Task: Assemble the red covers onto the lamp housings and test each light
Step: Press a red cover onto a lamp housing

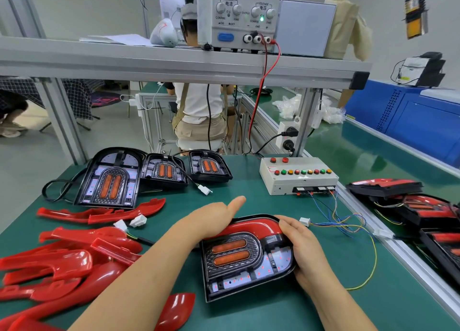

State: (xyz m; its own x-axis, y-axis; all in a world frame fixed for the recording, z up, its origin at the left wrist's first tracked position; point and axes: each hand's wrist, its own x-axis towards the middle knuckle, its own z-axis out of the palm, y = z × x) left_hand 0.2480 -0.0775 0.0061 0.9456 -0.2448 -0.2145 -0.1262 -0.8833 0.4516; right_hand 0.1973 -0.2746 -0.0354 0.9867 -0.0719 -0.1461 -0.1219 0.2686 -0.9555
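Housing lies on the surface before me; my right fingers curl round its edge, while my left hand presses the cover onto it, fingers seemingly flat.

— Where are the left hand's fingers?
— Hidden behind its palm, past the housing's far rim. The right hand's fingertips vanish under the right rim.
— Supply reading?
— Cut off by the top edge. Covers run off left and bottom, lamps off right.
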